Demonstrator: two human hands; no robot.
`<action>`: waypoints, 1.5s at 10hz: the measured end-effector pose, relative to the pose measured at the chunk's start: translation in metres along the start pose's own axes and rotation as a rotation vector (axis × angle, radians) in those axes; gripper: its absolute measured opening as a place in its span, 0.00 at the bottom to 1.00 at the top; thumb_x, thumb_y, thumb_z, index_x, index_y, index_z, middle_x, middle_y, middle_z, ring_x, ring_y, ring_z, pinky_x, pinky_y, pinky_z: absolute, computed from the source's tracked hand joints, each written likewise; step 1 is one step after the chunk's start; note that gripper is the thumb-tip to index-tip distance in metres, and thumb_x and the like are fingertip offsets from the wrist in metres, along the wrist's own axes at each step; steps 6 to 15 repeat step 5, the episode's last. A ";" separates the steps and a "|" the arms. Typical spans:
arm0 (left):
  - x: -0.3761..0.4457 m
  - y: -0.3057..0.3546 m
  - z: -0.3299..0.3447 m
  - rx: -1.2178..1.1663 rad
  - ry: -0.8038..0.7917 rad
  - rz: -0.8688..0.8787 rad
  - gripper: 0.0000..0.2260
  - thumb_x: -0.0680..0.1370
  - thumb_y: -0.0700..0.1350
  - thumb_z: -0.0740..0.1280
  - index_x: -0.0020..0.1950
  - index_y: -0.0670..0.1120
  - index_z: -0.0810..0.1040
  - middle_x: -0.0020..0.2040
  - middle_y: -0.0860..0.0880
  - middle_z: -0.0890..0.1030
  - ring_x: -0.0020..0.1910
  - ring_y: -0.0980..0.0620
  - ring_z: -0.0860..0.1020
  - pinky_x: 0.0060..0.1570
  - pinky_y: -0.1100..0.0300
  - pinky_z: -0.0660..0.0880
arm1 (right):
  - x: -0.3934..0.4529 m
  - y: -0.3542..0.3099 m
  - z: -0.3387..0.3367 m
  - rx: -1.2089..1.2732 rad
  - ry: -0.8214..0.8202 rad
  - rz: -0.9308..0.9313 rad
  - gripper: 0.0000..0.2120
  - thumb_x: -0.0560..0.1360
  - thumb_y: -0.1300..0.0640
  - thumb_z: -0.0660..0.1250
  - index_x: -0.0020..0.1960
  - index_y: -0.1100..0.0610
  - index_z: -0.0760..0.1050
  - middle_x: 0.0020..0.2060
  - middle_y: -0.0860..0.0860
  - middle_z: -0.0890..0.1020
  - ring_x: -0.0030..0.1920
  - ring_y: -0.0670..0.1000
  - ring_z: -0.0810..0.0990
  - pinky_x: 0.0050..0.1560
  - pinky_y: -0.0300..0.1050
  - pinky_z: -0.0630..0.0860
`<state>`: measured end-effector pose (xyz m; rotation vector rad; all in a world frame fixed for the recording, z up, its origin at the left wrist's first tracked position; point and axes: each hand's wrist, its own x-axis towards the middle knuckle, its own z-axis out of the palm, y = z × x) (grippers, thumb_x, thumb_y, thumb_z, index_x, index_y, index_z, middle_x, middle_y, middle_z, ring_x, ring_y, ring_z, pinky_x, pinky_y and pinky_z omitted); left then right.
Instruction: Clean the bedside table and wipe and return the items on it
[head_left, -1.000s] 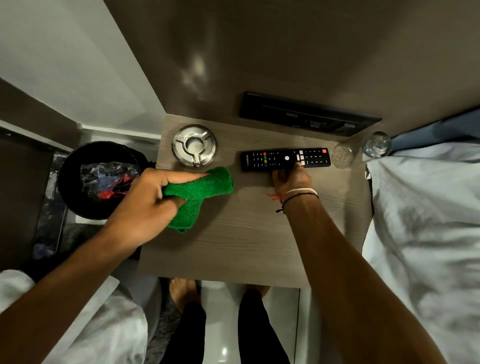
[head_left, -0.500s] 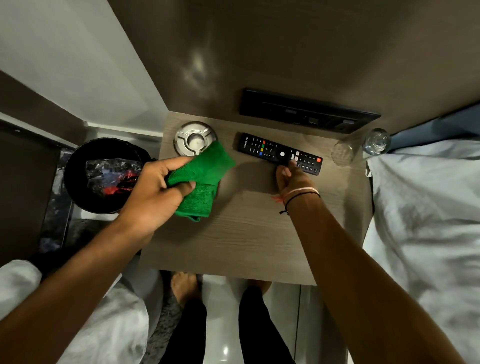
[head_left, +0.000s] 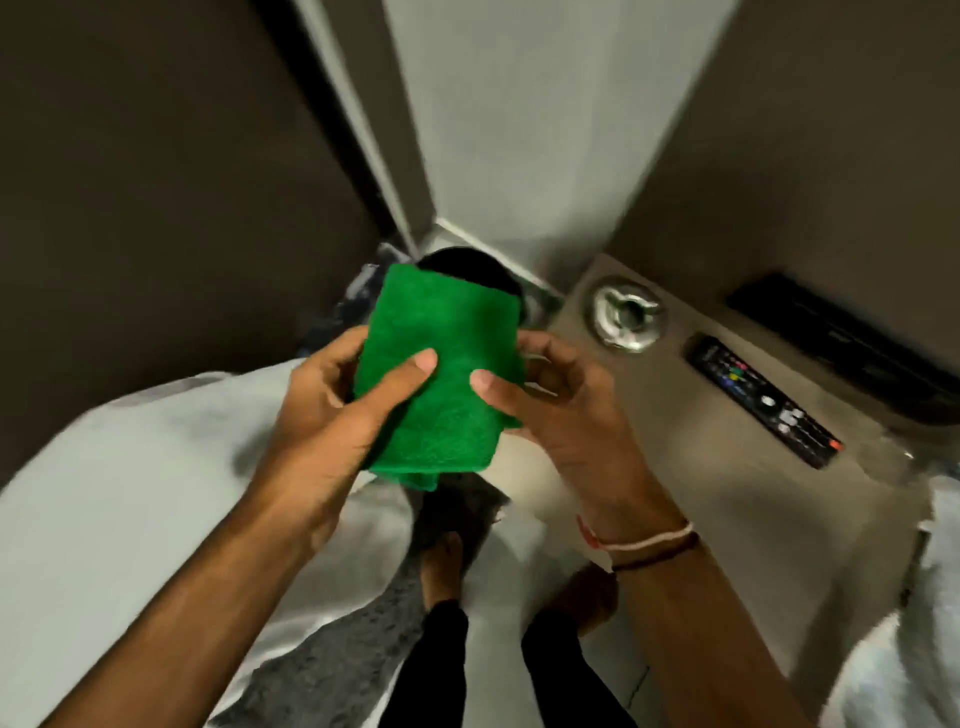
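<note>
I see both hands raised off the worktop (head_left: 691, 478), out over the floor left of its front-left corner. Left hand (head_left: 332, 410) and right hand (head_left: 566, 410) each have a clenched grip on the green cloth (head_left: 441, 374), thumbs pressed on its near face, fingers behind. Cloth is folded to a rough rectangle, long axis running from near-low to far-high, tilted slightly right at the top; lower edge hangs free. Ashtray (head_left: 626, 317) sits near the worktop's back-left corner. Remote (head_left: 763, 402) lies flat, long axis diagonal, red-button end toward the right edge. Worktop centre and front are bare. White bedding (head_left: 104, 519) crowds the left side; dark bin (head_left: 467, 270) mostly hidden behind the cloth.
</note>
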<state>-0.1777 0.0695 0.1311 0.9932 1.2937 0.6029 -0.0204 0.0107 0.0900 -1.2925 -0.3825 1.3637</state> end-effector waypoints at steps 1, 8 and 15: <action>-0.026 0.005 -0.095 0.097 0.187 -0.048 0.08 0.78 0.47 0.69 0.50 0.45 0.84 0.50 0.48 0.86 0.51 0.48 0.82 0.53 0.49 0.77 | -0.001 0.024 0.072 -0.235 -0.146 -0.059 0.15 0.67 0.69 0.79 0.49 0.59 0.78 0.26 0.41 0.79 0.31 0.39 0.79 0.37 0.37 0.79; -0.083 -0.058 -0.284 0.793 0.422 -0.239 0.19 0.73 0.47 0.76 0.62 0.46 0.77 0.47 0.43 0.83 0.52 0.39 0.83 0.54 0.44 0.79 | -0.045 0.147 0.235 -0.883 -0.367 0.090 0.20 0.70 0.56 0.78 0.60 0.55 0.78 0.50 0.57 0.84 0.53 0.58 0.82 0.59 0.53 0.80; -0.083 -0.058 -0.284 0.793 0.422 -0.239 0.19 0.73 0.47 0.76 0.62 0.46 0.77 0.47 0.43 0.83 0.52 0.39 0.83 0.54 0.44 0.79 | -0.045 0.147 0.235 -0.883 -0.367 0.090 0.20 0.70 0.56 0.78 0.60 0.55 0.78 0.50 0.57 0.84 0.53 0.58 0.82 0.59 0.53 0.80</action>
